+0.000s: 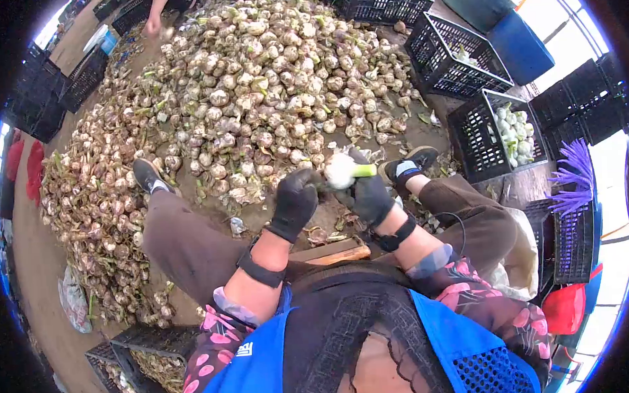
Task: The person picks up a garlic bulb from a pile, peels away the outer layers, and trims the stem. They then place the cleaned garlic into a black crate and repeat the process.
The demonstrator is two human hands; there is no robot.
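A peeled white garlic bulb (340,171) with a short green stem is held up in front of me. My right hand (370,199), in a dark glove, is closed round it from below, and the stem points right. Just left of the bulb, my left hand (295,199), also gloved, has its fingers curled shut. Whether those fingers pinch a bit of skin or a small tool is hidden. Beyond both hands spreads a large heap of unpeeled garlic (255,94), with dry skins scattered at its near edge.
A black crate of cleaned garlic (483,136) stands at the right, with another crate (443,77) behind it. Purple strips (573,177) hang on stacked crates. At lower left are crates of skins (157,344). Another person's hand (154,25) reaches in at the upper left.
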